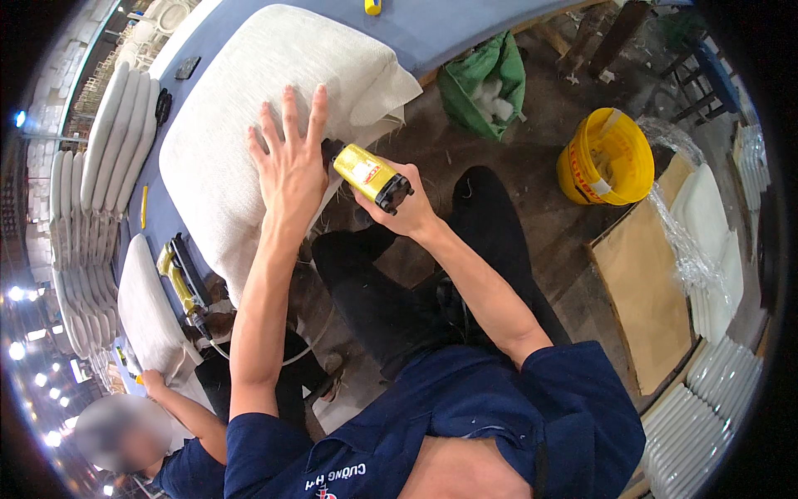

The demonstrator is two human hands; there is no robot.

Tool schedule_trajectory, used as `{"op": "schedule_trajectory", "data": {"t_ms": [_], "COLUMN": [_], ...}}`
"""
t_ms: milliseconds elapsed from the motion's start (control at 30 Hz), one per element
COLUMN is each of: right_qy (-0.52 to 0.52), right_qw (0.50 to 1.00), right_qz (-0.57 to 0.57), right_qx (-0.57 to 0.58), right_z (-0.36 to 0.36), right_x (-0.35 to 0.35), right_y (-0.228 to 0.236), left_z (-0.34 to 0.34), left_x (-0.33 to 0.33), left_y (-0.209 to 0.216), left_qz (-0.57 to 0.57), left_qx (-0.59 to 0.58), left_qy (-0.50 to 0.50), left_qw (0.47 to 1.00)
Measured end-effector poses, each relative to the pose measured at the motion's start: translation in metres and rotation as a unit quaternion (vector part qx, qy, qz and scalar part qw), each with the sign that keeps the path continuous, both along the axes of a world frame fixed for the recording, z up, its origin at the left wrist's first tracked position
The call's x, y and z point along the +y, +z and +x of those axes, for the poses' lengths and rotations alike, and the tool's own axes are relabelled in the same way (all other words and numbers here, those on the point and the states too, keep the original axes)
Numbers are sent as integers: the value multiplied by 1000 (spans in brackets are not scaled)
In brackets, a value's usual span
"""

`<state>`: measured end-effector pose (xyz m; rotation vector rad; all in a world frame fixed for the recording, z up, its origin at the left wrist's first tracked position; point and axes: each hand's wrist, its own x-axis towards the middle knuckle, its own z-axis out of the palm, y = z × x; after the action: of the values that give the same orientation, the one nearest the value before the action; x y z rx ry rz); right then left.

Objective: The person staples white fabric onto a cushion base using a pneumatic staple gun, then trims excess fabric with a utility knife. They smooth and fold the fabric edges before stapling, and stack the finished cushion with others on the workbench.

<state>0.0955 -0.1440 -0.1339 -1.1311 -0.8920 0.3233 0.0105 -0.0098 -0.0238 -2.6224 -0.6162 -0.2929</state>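
Note:
A large cream fabric-covered seat cushion (220, 125) lies on the blue table in front of me, with a loose fabric edge (386, 112) and frayed threads along its right side. My left hand (293, 170) rests flat on the cushion, its fingers spread. Gripped in my right hand (416, 204) is a yellow and black staple gun (366, 173). Its black nose is at the cushion's near right edge, close beside my left hand; the exact contact point is hidden.
Another yellow staple gun (176, 279) with a hose lies to the left, near a co-worker's arm (187, 412) and a second cushion (145, 287). Stacked cushions (116, 141) stand farther left. On the right are a green sack (453, 79), yellow bucket (573, 170) and cardboard (644, 283).

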Motion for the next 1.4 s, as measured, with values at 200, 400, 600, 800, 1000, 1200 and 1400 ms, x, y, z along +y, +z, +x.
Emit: {"op": "schedule_trajectory", "data": {"t_ms": [200, 400, 600, 800, 1000, 1200, 1400], "right_qy": [4, -9, -248, -300, -228, -221, -202], "right_qw": [996, 999, 849, 662, 716, 716, 828], "right_qz": [-45, -40, -344, -531, -430, -472, -329], "right_qx": [-72, 33, -315, -436, -499, -466, -407], "right_z": [2, 42, 193, 262, 251, 290, 200], "right_x": [-1, -37, -11, 79, 190, 182, 94], "right_y": [2, 81, 173, 174, 97, 67, 123], "left_z": [-2, -32, -131, -191, -191, -169, -150], "left_x": [2, -10, -104, -171, -163, -219, -236], "left_y": [6, 13, -34, -27, 105, 200, 163], "left_qz": [-28, -124, -478, -652, -661, -607, -484], "left_qx": [-25, -129, -252, -310, -345, -598, -640], "left_qy": [-23, -95, -80, -81, -380, -497, -569], "left_qw": [999, 979, 837, 688, 547, 164, 180]}}
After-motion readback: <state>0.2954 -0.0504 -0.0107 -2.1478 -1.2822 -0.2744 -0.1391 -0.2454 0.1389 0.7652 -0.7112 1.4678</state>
